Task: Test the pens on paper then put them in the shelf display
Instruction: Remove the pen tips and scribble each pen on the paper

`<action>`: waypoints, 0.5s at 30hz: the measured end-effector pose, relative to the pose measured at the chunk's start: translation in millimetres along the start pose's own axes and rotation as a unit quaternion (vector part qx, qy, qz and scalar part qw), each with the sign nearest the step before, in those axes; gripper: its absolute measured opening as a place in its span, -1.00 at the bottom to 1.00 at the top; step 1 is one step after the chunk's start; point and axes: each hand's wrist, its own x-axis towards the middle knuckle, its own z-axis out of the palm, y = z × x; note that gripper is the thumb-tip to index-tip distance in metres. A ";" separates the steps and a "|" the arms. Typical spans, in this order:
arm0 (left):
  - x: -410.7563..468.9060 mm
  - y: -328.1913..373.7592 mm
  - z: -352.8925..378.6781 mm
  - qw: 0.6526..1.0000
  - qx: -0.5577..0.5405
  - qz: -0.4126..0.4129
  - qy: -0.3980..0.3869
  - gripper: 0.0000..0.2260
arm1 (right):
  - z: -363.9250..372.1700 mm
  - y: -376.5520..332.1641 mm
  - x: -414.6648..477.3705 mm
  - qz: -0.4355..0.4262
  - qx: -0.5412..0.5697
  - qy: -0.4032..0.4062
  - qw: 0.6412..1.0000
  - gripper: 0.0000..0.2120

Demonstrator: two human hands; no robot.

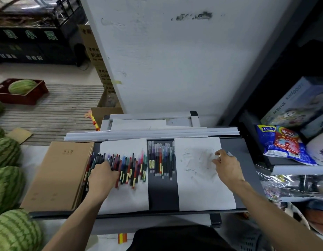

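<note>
This is a small shop. Watermelons (7,153) line the left edge of the frame, and another sits in a red crate (21,100) at upper left, near stacked cartons (92,46). Shelves (298,168) at right carry snack bags (285,142) and a boxed puzzle (298,104), and rows of pens (128,165) lie at centre.

Black garment (175,238), bare forearms (81,214)

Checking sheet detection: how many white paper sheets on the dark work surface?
2. Left sheet lies under the coloured pen pile; right sheet, scribbled, lies under the right hand. White material behind the rails may be more paper.
</note>
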 end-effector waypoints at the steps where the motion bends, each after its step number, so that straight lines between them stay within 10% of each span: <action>1: -0.9 -1.4 -0.8 1.000 -0.020 0.003 0.007 -0.86 | -0.9 -1.8 -1.7 -0.001 0.024 0.010 1.000 -0.74; 7: -23.6 18.1 -21.7 0.982 -0.185 0.043 -0.010 -0.80 | -31.3 -47.9 -39.0 -0.019 0.321 -0.029 0.946 -0.90; 15: -122.4 85.1 -96.9 0.889 -0.265 0.350 -0.130 -0.68 | -86.9 -113.5 -105.1 -0.196 0.442 -0.133 0.865 -0.87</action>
